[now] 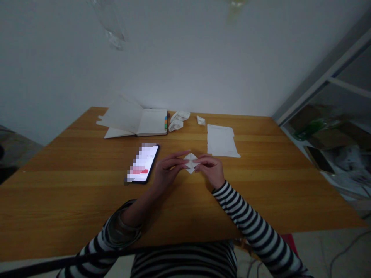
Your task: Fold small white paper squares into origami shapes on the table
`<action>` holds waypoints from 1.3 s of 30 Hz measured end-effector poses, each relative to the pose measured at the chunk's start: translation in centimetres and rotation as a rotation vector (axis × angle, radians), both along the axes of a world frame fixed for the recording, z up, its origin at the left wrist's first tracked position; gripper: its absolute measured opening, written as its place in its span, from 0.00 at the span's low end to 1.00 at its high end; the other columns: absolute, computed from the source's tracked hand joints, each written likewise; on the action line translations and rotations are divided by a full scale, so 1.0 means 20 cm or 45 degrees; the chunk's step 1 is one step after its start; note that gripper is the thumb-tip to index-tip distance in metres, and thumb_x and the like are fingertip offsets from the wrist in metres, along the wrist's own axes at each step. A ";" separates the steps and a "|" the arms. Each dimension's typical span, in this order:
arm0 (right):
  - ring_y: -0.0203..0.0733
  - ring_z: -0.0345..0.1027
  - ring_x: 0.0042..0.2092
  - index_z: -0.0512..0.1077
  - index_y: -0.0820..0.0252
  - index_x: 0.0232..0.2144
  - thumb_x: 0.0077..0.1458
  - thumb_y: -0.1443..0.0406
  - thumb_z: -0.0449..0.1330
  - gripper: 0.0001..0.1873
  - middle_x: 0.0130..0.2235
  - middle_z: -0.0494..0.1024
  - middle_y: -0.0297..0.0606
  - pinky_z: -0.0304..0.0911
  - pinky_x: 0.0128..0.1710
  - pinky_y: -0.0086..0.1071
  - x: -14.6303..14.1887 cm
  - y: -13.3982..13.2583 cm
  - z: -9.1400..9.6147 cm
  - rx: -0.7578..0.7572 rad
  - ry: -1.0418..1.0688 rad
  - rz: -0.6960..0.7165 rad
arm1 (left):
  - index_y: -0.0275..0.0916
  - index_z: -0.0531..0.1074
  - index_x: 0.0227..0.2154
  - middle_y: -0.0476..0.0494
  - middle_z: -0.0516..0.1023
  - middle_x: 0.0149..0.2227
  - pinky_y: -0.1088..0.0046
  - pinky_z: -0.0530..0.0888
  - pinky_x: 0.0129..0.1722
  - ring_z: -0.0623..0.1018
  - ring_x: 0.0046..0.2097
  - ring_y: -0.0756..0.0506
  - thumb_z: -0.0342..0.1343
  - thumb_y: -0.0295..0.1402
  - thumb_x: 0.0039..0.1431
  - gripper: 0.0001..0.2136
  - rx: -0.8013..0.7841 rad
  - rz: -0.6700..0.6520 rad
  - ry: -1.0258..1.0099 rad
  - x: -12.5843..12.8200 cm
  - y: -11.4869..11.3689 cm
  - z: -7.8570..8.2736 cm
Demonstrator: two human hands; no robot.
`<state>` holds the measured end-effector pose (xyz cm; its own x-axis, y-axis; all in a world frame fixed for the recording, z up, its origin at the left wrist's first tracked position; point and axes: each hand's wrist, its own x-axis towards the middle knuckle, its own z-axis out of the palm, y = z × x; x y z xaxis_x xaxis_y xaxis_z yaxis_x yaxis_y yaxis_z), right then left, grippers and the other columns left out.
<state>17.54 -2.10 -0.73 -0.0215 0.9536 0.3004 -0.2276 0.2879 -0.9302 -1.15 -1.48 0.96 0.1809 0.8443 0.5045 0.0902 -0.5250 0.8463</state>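
We locate the small white diamond-shaped folded paper (191, 163) between both hands, over the middle of the brown wood-grained desk (87, 197). Whether its lower corner touches the surface, we cannot tell.

State of the fingers: the left hand (169, 170) pinches the left corner of the paper between thumb and fingers; the right hand (213, 169) pinches the opposite corner in the same way. Neither hand is released.

Progress: we judge the folding to be well under way. The outline is compact, and a line runs down the middle of the upper face, which we read as a crease or a meeting of edges. The piece is not yet set down. How many folds remain, we cannot determine from this view.

Surrounding items: beyond the right hand, we note a flat white paper sheet with uneven edges (222, 141), not folded up. Farther back lie a crumpled white paper wad (179, 120) and, apart from it, a small white paper scrap (201, 120). An open white-paged notebook with coloured tabs (152, 122) occupies the back left. A dark-edged smartphone with a lit screen (145, 164) lies beside the left hand.
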 end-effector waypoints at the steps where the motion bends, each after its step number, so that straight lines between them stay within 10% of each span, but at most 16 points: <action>1: 0.35 0.71 0.27 0.82 0.53 0.28 0.42 0.61 0.74 0.08 0.30 0.77 0.34 0.70 0.26 0.30 0.00 0.00 0.01 0.036 -0.028 -0.028 | 0.42 0.82 0.33 0.40 0.80 0.51 0.64 0.76 0.50 0.81 0.49 0.41 0.64 0.32 0.56 0.04 -0.020 -0.032 -0.010 0.00 0.00 0.00; 10: 0.35 0.69 0.26 0.75 0.59 0.23 0.50 0.59 0.69 0.11 0.25 0.78 0.34 0.65 0.25 0.28 -0.09 -0.05 0.01 0.042 -0.166 -0.308 | 0.39 0.81 0.32 0.40 0.81 0.49 0.61 0.73 0.55 0.79 0.52 0.39 0.63 0.35 0.56 0.06 -0.439 0.062 -0.356 0.10 -0.05 -0.01; 15: 0.34 0.69 0.25 0.71 0.60 0.23 0.52 0.58 0.67 0.14 0.23 0.76 0.32 0.64 0.26 0.27 -0.11 -0.06 -0.01 -0.045 -0.115 -0.293 | 0.39 0.74 0.53 0.36 0.78 0.54 0.61 0.76 0.49 0.79 0.52 0.38 0.70 0.39 0.48 0.28 -0.853 0.036 -0.658 0.14 -0.04 -0.02; 19: 0.33 0.67 0.24 0.68 0.58 0.26 0.51 0.59 0.68 0.14 0.24 0.75 0.29 0.63 0.26 0.26 -0.11 -0.05 -0.01 -0.087 -0.024 -0.285 | 0.33 0.79 0.45 0.33 0.82 0.46 0.63 0.77 0.47 0.81 0.46 0.38 0.69 0.44 0.47 0.25 -1.099 -0.127 -0.722 0.14 -0.04 -0.03; 28: 0.31 0.59 0.21 0.65 0.53 0.44 0.56 0.60 0.64 0.15 0.21 0.69 0.22 0.56 0.22 0.24 -0.14 -0.06 -0.02 -0.135 0.121 -0.193 | 0.35 0.81 0.40 0.37 0.84 0.41 0.69 0.77 0.36 0.82 0.37 0.43 0.67 0.44 0.50 0.19 -0.961 -0.032 -0.726 0.19 -0.06 -0.08; 34: 0.32 0.63 0.25 0.70 0.55 0.39 0.55 0.60 0.65 0.11 0.24 0.71 0.26 0.59 0.26 0.25 -0.15 -0.05 -0.01 -0.085 0.064 -0.209 | 0.38 0.71 0.57 0.42 0.84 0.35 0.68 0.77 0.39 0.81 0.34 0.45 0.67 0.43 0.51 0.31 -0.884 0.082 -0.593 0.16 -0.06 -0.07; 39: 0.37 0.71 0.30 0.75 0.57 0.35 0.53 0.58 0.66 0.10 0.32 0.80 0.35 0.65 0.29 0.29 -0.10 -0.02 -0.02 -0.142 0.006 -0.168 | 0.41 0.72 0.56 0.39 0.78 0.54 0.60 0.73 0.54 0.78 0.52 0.39 0.64 0.43 0.54 0.27 -0.627 -0.008 -0.208 0.10 -0.03 -0.03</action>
